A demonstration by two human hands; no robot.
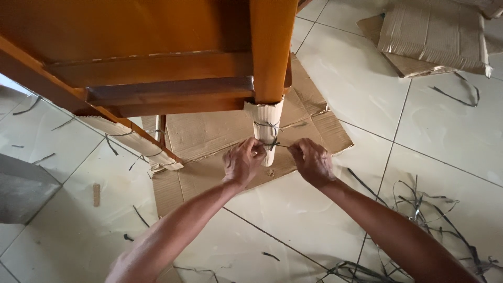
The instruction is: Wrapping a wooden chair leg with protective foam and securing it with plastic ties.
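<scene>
Here both hands, left hand [242, 160] and right hand [312, 160], pinch a dark strap [268, 142] stretched between them around the cardboard-wrapped leg [264, 126].

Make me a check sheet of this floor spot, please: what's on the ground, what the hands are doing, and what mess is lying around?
Surface: pale tiled floor, with a flattened cardboard sheet under the furniture.
Job's things: orange wooden furniture leg, its foot covered by a corrugated cardboard wrap; a thin dark strap circles the wrap. A second wrapped leg stands to the left.
Clutter: loose strap offcuts at lower right, crumpled cardboard pile at upper right, a small wood piece.
Grippers: left hand and right hand both pinch the strap ends at the wrap.
Cables: nothing seen.
Surroundings: grey object at left edge, unclear.
</scene>
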